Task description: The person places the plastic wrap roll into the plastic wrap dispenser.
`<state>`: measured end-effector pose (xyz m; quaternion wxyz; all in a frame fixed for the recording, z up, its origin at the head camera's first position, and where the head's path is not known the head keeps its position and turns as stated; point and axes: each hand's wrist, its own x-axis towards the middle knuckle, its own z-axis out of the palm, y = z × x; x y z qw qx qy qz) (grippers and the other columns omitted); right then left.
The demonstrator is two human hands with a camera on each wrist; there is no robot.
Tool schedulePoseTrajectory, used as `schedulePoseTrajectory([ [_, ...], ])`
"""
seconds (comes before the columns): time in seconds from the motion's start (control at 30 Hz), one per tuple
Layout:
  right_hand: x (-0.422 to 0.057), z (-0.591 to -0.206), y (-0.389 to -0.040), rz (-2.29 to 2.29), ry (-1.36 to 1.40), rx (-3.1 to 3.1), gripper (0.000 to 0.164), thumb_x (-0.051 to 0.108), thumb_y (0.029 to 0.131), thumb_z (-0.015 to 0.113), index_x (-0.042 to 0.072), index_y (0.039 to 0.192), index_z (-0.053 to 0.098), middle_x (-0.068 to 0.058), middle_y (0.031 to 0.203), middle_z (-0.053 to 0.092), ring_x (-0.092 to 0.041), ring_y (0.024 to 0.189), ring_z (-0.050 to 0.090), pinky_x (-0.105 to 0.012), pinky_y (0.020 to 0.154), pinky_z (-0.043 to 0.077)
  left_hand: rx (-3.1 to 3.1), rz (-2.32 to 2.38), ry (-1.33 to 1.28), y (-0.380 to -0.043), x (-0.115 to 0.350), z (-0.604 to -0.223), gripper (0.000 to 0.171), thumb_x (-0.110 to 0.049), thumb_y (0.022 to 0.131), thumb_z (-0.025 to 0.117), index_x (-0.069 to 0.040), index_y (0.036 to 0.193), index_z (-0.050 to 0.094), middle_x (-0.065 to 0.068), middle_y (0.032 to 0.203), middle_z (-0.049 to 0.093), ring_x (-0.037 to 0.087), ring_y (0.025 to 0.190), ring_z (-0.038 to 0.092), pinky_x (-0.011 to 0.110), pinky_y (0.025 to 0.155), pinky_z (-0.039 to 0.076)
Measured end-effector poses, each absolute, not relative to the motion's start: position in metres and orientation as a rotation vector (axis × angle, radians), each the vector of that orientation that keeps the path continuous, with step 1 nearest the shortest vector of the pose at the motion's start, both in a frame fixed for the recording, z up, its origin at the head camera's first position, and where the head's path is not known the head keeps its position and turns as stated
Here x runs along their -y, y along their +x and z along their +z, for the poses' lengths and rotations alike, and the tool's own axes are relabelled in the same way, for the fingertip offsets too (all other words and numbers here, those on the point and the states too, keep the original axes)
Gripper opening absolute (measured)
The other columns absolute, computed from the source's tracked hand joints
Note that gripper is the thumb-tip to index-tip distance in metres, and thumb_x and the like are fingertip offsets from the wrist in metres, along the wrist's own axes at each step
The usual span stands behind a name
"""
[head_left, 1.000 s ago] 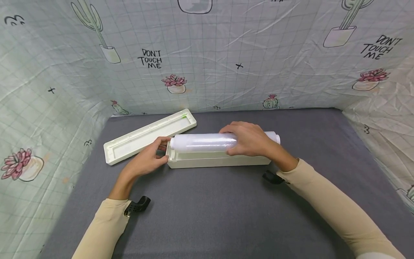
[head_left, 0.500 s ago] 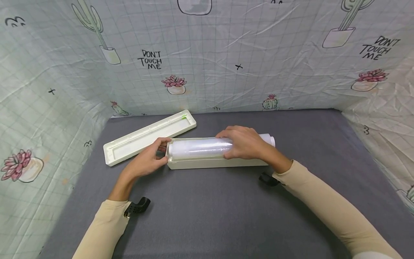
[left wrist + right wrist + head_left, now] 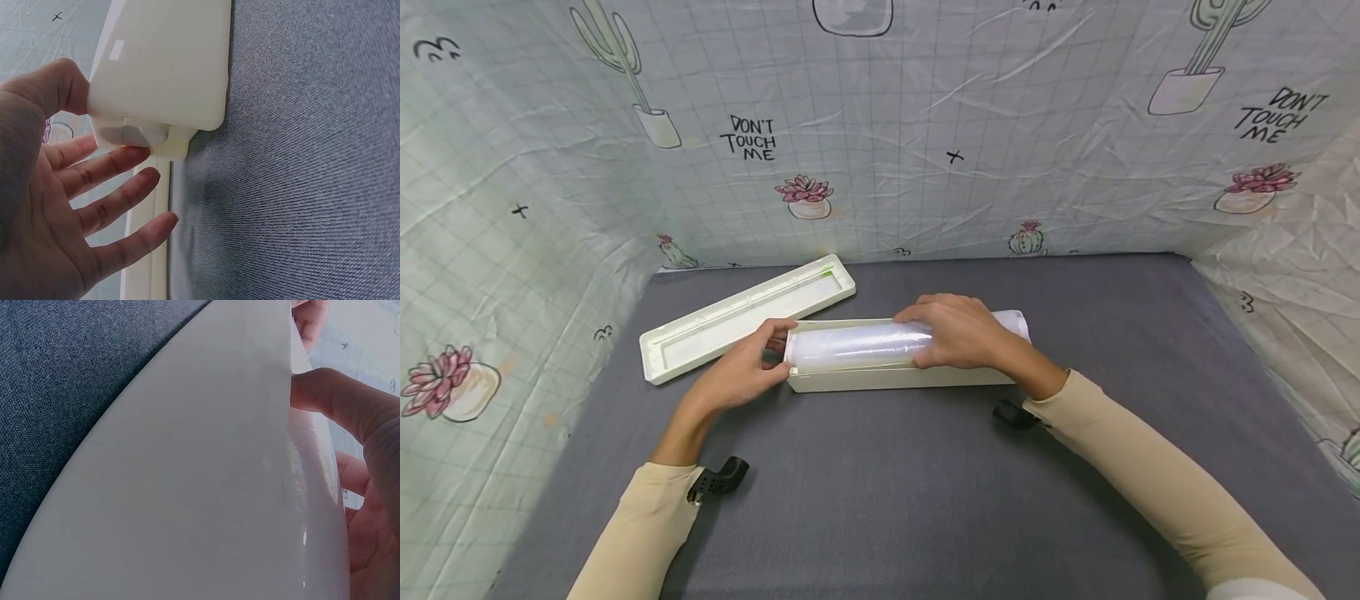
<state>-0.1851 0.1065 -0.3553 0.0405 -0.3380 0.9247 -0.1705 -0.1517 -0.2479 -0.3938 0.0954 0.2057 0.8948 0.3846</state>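
Note:
A long cream-white box (image 3: 887, 381) stands without its lid on the grey cloth. Inside its top lies a shiny roll of plastic wrap (image 3: 850, 346), its right end sitting a little higher than its left. My right hand (image 3: 962, 333) grips the roll right of its middle, thumb at the near side and fingers over the far side. At the box's left end my left hand (image 3: 745, 367) holds the corners between thumb and fingers. The left wrist view shows the box end (image 3: 162, 62) beside the thumb, with several fingers spread below. The inside of the box is mostly hidden.
Behind the left hand the matching lid (image 3: 748, 321) lies slanted with its inner side up. A grey cloth (image 3: 880, 492) covers the table. Printed fabric walls (image 3: 880, 125) rise at the back and both sides.
My right hand has lowered the roll and shifted it left, so it now sits down in the box. The left hand stays at the box's left end; the lid has not moved.

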Motion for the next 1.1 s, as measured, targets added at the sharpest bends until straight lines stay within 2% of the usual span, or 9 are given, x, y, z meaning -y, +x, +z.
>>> schedulePoseTrajectory([
  [0.53, -0.1088, -0.358, -0.1859, -0.54, -1.027, -2.789, 0.059, 0.036, 0.078, 0.088, 0.024, 0.133, 0.069, -0.003, 0.13, 0.069, -0.025, 0.114, 0.066, -0.045, 0.08, 0.055, -2.664, 1.127, 0.603, -0.1506, 0.2483, -0.393, 0.063, -0.006, 0.093, 0.064, -0.004, 0.149, 0.037, 0.02, 0.135, 0.055, 0.038, 0.123, 0.057, 0.054, 0.093, 0.053],
  [1.1, -0.1129, -0.3631, -0.1882, -0.553, -1.023, -2.761, 0.059, 0.035, 0.08, 0.086, 0.024, 0.135, 0.068, -0.003, 0.132, 0.068, -0.025, 0.115, 0.065, -0.045, 0.081, 0.055, -2.666, 1.119, 0.598, -0.1515, 0.2483, -0.3916, 0.063, -0.007, 0.093, 0.064, -0.004, 0.15, 0.037, 0.019, 0.135, 0.056, 0.037, 0.123, 0.057, 0.054, 0.093, 0.052],
])
